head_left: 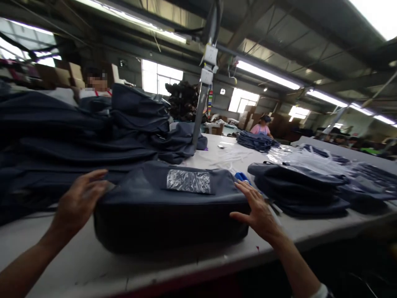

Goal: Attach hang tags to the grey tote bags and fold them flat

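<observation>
A dark navy box-shaped fabric bag (173, 221) stands on the white table in front of me. On its top face is a clear, wrinkled plastic window (188, 181). My left hand (79, 198) is at the bag's left end, slightly blurred, with its fingers stretched out. Whether it touches the bag I cannot tell. At the right end, my right hand (256, 207) lies against the bag's top corner, thumb and fingers apart. Just behind those fingertips is a bright blue object (242, 178), partly hidden by the bag.
Navy fabric pieces are heaped (77, 140) on the left. Folded navy bags (297, 188) are stacked to the right, with clear plastic (322, 161) beyond. A metal post (200, 111) rises behind the bag. Two people (261, 129) are farther back. The white table's front edge (186, 275) runs near me.
</observation>
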Demonstrator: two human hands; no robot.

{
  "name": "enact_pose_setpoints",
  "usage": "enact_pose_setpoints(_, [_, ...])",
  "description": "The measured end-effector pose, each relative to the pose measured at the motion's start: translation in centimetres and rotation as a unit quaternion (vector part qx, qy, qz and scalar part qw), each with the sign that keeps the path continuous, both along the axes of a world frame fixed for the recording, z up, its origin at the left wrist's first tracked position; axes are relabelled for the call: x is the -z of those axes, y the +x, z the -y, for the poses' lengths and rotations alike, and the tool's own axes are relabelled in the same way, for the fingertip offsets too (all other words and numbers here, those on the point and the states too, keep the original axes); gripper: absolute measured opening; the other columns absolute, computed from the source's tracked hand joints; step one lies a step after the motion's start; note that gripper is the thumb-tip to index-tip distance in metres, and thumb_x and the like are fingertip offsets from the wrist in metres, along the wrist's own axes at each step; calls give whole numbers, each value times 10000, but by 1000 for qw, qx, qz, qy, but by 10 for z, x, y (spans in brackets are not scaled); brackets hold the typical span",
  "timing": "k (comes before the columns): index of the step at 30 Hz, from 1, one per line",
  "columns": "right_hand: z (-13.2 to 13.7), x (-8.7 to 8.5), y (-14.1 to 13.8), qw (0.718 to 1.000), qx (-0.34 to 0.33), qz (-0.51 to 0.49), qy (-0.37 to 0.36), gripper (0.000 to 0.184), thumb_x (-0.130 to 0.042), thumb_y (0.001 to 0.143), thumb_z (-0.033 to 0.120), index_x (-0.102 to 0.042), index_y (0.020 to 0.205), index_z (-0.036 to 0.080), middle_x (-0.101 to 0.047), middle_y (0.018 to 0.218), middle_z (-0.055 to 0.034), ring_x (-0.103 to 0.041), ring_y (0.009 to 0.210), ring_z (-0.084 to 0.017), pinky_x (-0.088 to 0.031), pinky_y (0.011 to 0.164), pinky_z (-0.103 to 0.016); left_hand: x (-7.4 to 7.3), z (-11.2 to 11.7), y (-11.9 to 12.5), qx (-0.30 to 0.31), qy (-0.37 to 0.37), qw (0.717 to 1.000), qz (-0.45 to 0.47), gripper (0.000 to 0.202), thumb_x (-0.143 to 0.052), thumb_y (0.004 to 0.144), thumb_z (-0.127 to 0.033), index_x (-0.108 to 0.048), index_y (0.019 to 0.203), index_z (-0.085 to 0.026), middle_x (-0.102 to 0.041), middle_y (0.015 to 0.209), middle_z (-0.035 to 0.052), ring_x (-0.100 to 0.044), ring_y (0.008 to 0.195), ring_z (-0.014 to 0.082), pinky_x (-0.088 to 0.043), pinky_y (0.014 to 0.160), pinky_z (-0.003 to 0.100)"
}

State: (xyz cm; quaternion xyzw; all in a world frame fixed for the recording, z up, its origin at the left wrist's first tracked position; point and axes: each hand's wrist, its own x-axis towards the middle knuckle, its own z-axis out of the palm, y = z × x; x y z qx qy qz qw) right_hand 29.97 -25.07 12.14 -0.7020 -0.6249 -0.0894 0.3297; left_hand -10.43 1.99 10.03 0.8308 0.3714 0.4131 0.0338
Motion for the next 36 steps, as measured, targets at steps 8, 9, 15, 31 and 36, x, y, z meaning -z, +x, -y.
enact_pose_setpoints(8, [-43, -3, -28, 927, -18, 278, -252, 380, -868, 686, 347, -636, 959, 219, -677, 893, -24, -644, 843, -241, -438, 667, -314, -19, 36, 38, 116, 21, 918, -380, 470, -835, 712, -438, -649, 1069, -197, -717, 1049, 78, -665, 993, 285, -453, 939, 423])
enact_pose_setpoints(9, [-39, 3, -29, 925, -18, 297, -234, 323, -865, 695, 320, -625, 889, 224, -665, 860, -10, -634, 810, -228, -408, 640, -306, -19, 38, 40, 119, 15, 910, -397, 406, -844, 713, -393, -653, 1011, -192, -717, 1001, 68, -670, 951, 279, -470, 872, 394])
enact_pose_setpoints(15, [-20, 18, -25, 924, -52, 368, -96, 194, -768, 809, 248, -576, 786, 230, -600, 752, 12, -543, 690, -193, -312, 633, -317, -24, 35, 39, 145, 18, 894, -424, 199, -789, 787, -260, -627, 885, -198, -692, 923, 34, -670, 878, 254, -455, 716, 334])
enact_pose_setpoints(31, [-18, 55, -24, 917, -52, 389, -73, 252, -450, 954, 97, -620, 814, 222, -642, 879, -61, -486, 748, -211, -316, 700, -342, 6, 60, 84, 200, 135, 871, -429, 132, -633, 855, -68, -585, 826, -188, -655, 851, 37, -640, 780, 217, -418, 572, 316])
enact_pose_setpoints(36, [-11, 94, -21, 923, -66, 375, -56, 286, -406, 965, 77, -646, 871, 200, -660, 1181, -113, -532, 877, -219, -364, 785, -342, 50, 77, 71, 152, 263, 869, -391, 156, -527, 896, -67, -565, 800, -183, -658, 851, 85, -620, 747, 228, -433, 598, 335])
